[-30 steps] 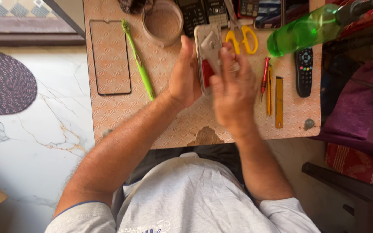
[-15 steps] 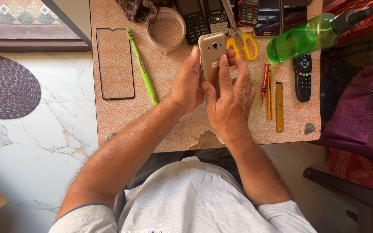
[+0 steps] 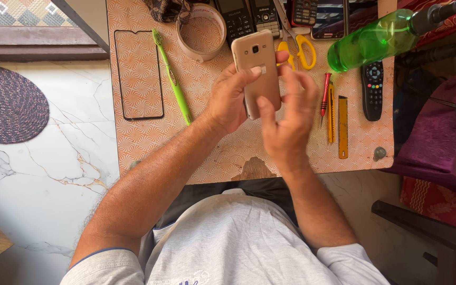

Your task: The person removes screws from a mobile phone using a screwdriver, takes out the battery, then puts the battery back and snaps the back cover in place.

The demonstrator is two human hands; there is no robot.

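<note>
Left hand [image 3: 228, 100] is gripping a gold phone [image 3: 257, 66] back side up, thumb lying across the rear cover, fingers wrapped under its left edge, closed on it. Right hand [image 3: 288, 113] is sitting at the phone's right and lower edge, fingers spread and loosely curled; thumb is touching the lower end of the phone, and the fingertips [image 3: 286, 58] are resting by its right side. Whether this hand is actually clamping is not clear. Phone is being held just above the patterned orange table [image 3: 212, 158], upper centre of the frame.

Just left of the hands, a tape roll ring [image 3: 201, 31] is lying flat, with only table pattern showing inside it. Further left a green toothbrush [image 3: 171, 74] is lying diagonally, then a black screen glass outline [image 3: 139, 74].

Behind the phone, at the top edge, several keypad phones [image 3: 238, 18] are lying side by side. Yellow-handled scissors [image 3: 302, 50] are lying just right of the phone, partly behind the right fingers. Right of the hands: a red screwdriver [image 3: 325, 92], two yellow cutter knives [image 3: 342, 126], a black remote [image 3: 372, 89]. Green plastic bottle [image 3: 370, 39] is lying tilted at upper right; contents cannot be told.
</note>
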